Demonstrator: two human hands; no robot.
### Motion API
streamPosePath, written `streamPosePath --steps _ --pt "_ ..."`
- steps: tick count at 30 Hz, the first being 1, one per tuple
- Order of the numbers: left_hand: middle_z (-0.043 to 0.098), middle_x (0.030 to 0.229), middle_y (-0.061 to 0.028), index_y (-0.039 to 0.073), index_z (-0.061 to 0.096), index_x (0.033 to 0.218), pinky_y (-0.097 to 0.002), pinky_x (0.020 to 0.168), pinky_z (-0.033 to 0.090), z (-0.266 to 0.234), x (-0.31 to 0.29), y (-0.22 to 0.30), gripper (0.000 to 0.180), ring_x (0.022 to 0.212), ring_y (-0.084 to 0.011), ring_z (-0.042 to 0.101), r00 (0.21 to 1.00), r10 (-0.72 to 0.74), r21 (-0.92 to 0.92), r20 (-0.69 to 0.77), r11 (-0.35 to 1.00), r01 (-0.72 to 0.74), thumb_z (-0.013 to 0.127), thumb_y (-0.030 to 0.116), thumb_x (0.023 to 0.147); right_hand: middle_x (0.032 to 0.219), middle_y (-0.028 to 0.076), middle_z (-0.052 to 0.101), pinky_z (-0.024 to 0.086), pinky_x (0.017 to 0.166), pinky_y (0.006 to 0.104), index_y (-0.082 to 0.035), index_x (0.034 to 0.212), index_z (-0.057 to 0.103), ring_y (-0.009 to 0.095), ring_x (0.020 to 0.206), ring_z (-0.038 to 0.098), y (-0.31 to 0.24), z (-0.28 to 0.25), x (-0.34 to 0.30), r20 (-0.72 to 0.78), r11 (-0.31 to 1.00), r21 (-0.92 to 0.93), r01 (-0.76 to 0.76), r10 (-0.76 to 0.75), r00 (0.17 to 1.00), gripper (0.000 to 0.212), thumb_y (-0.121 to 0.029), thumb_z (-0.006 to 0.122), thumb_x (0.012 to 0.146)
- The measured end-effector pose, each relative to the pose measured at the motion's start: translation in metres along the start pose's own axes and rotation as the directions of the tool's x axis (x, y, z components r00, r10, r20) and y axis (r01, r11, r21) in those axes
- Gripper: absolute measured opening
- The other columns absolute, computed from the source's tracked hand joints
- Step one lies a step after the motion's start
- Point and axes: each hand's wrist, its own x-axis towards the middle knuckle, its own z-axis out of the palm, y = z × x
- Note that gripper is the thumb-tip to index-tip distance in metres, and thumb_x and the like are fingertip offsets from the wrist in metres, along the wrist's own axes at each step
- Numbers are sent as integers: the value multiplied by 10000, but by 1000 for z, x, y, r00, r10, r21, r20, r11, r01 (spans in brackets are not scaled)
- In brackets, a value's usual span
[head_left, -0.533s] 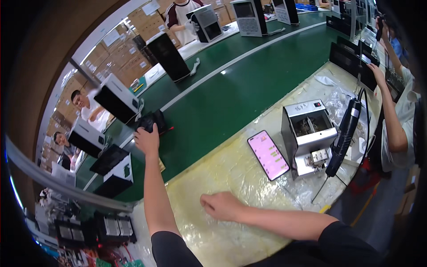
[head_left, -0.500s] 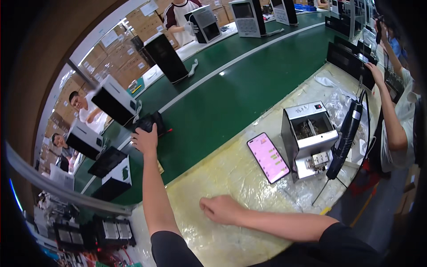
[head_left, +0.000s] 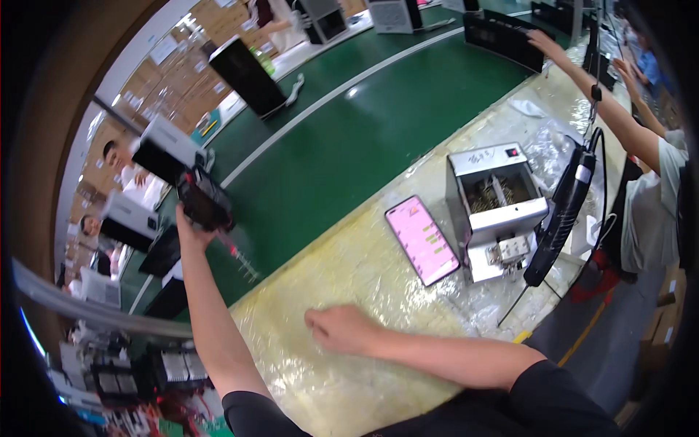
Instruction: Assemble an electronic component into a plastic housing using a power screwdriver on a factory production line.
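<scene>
At the left, over the green belt, my left hand [head_left: 195, 227] is closed on the lower edge of a black boxy part [head_left: 205, 202], which is tilted up. Red and pale cables with small connectors [head_left: 240, 256] trail from this part; motion blurs its details. My right hand [head_left: 338, 328] rests on the plastic-covered bench, its fingers curled in and nothing showing in them. A phone [head_left: 422, 239] with a lit pink screen lies beyond it. Further right stands a metal screw feeder [head_left: 496, 204] with screws in its tray, and a black electric screwdriver [head_left: 564, 215] hangs beside it.
White and black computer cases [head_left: 247, 76] stand along the curved green conveyor [head_left: 349, 138]. Black panels [head_left: 506, 40] stand at its far right. Co-workers sit across the belt, and another person's arms [head_left: 619, 109] reach in at right. A metal rail [head_left: 145, 317] crosses the lower left.
My left hand has lifted and tilted the black part, bringing its cables into sight. My right hand stays on the bench. The person at right has moved a black panel along the belt's edge.
</scene>
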Motion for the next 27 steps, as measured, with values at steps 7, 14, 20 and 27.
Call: streamPosePath --steps 7,14,20,27 --pt "363 1460 -218 47 325 1427 -701 1089 338 3 -177 -4 810 1359 -429 378 934 136 -122 330 987 -100 654 552 886 968 94 678 512 746 329 -22 1038 652 181 810 644 -25 -55 7 -514 908 328 260 -60 855 163 -38 655 876" --pt "430 1484 -212 66 372 1464 -684 1076 383 -50 -271 -65 861 1328 -436 468 853 67 66 517 991 -118 397 744 933 1396 152 496 370 1118 384 -37 1394 454 282 1308 484 -35 -87 8 -497 907 209 365 -223 838 685 -152 783 804" --pt "590 1337 -140 91 454 1421 -528 1036 485 -45 -302 -142 766 1232 -305 584 788 -97 272 608 958 -92 400 705 967 1572 258 240 220 1218 471 -41 1563 165 417 1479 235 -15 -85 14 -262 953 127 276 -236 936 1258 -315 918 594" --pt "607 1314 -156 119 389 1478 -466 899 548 -30 -260 -121 698 1091 -270 650 753 -38 341 657 906 -252 447 619 994 1487 193 345 267 1185 438 -51 1543 245 365 1407 335 -22 -99 8 -424 938 136 319 -236 874 1259 -274 939 517"
